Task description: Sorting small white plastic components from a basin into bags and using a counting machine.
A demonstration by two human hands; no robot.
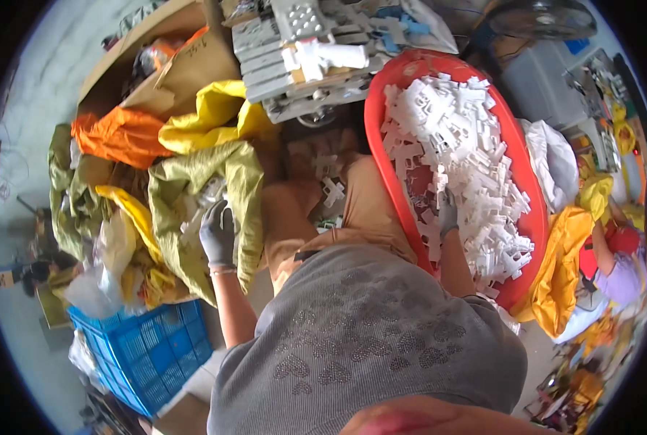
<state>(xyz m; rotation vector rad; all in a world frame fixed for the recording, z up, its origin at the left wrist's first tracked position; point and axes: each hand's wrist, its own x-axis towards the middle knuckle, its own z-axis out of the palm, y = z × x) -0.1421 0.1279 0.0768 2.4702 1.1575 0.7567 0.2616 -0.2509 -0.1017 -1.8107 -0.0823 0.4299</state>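
My left hand, in a grey glove, is at the mouth of an olive-green woven sack. Its fingers are apart and curved, with nothing visible between them; pale pieces show inside the sack beside it. On the right, my gloved right hand reaches over a long red tub heaped with white plastic parts. Its fingers pinch a small white plastic part, which stands upright above the heap. Part of that hand's grip is hidden from view.
A slatted grey stand ahead bears a white gun-shaped plastic part. Orange and yellow sacks and a cardboard box lie left, above a blue crate. Another person sits at far right beside a yellow-orange sack.
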